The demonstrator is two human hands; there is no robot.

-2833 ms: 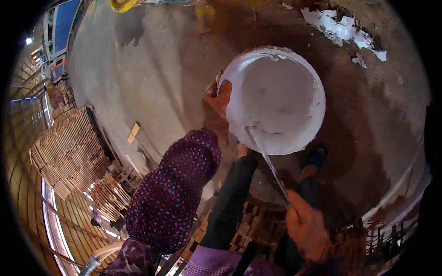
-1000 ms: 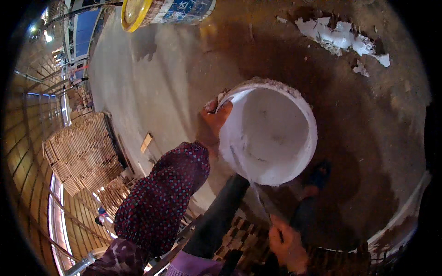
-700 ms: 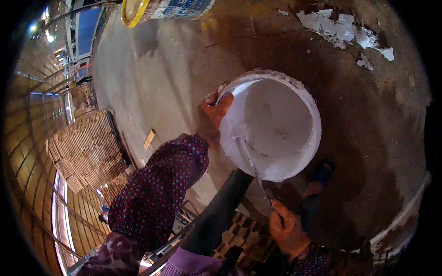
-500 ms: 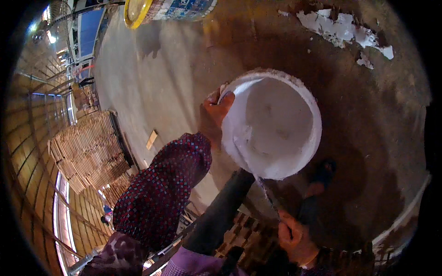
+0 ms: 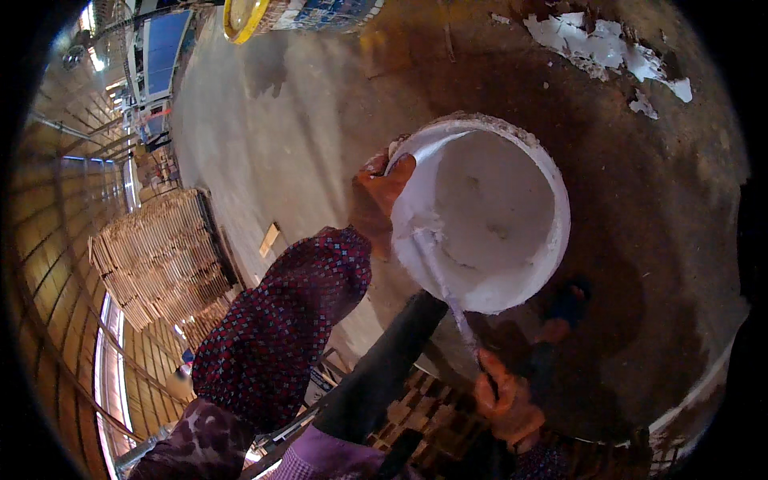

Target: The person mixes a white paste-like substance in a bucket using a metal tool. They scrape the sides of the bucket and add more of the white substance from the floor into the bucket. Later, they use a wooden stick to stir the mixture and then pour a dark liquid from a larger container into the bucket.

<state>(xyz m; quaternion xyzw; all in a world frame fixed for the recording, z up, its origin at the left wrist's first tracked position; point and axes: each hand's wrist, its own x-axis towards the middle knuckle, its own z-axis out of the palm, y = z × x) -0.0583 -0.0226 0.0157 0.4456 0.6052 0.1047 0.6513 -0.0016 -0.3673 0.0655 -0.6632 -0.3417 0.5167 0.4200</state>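
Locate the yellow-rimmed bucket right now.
Head view, top edge left of centre: the yellow-rimmed bucket lies on its side on the concrete floor, well beyond the white bucket.

The left hand (image 5: 382, 196) is gripping the white bucket's (image 5: 552, 200) rim. The right hand (image 5: 504, 400) is holding a stick (image 5: 440, 280) (paste-coated) dipping inside.

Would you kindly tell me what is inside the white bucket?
The white bucket holds white paste coating its walls and bottom, with the stirring tool dipped in. The tool's tip is buried in paste, so its shape cannot be seen.
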